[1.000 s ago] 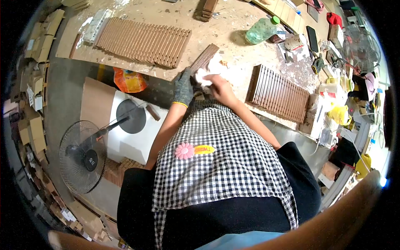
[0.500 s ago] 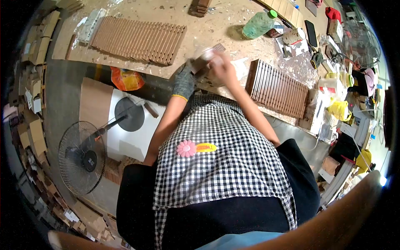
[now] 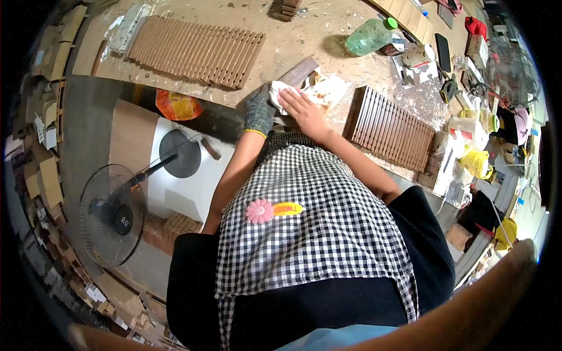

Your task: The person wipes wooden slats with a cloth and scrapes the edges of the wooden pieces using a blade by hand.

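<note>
Right hand [image 3: 307, 117] drawn back toward the gloved left hand [image 3: 257, 112], now flat on white cloth [image 3: 277, 92], the left grasping a wooden piece [image 3: 297, 72] beneath, far end jutting beyond both hands.

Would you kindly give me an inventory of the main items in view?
Workbench: one, tan, ahead
Board: one, brown, workbench's near side
White cloth: count unclear, white, on and beside board
Slat rows: two, brown, workbench left and right
Bottle: one, green, workbench, upper right
Phone: one, black, right of bottle
Orange bag: one, orange, left, by workbench edge
Yellow bag: one, yellow, far right
Standing fan: one, black, lower left
Apron: one, black-and-white check, lower centre
Left hand: one, grey glove, by board
Right hand: one, bare, flat on cloth
</note>
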{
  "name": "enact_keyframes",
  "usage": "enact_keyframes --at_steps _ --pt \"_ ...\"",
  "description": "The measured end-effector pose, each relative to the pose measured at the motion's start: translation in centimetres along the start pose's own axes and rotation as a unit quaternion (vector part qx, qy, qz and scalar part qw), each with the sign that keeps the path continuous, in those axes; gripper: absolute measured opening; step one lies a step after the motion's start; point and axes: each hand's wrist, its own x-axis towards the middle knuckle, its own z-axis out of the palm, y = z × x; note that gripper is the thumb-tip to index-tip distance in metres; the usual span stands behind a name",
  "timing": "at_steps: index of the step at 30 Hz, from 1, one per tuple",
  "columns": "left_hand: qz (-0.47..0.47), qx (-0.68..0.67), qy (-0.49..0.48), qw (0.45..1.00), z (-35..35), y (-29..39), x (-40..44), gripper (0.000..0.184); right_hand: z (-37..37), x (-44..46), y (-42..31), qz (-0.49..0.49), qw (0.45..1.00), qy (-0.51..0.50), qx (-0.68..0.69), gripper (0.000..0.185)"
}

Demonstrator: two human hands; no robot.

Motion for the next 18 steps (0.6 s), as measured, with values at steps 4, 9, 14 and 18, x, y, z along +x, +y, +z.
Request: enact_keyframes --at_steps 4,9,14,18 --pt "-0.11 -0.033 0.039 0.993 -0.1 9.6 -1.8 0.032 1.3 1.1 4.4 0.113 0.99 0.057 -0.06 0.062" --pt "-0.005 0.008 0.086 0.996 0.5 12.7 -2.8 0.055 -2.0 3.7 7.5 0.28 0.921 0.228 0.143 0.04" --pt "0.036 0.224 0.055 0.972 1.2 13.5 -3.1 0.075 -3.4 2.7 -0.9 0.025 0.973 0.113 0.2 0.035" --pt "-0.021 0.341 0.058 0.938 1.5 17.8 -4.8 0.071 -1.0 2.1 6.6 0.14 0.953 0.233 0.132 0.048"
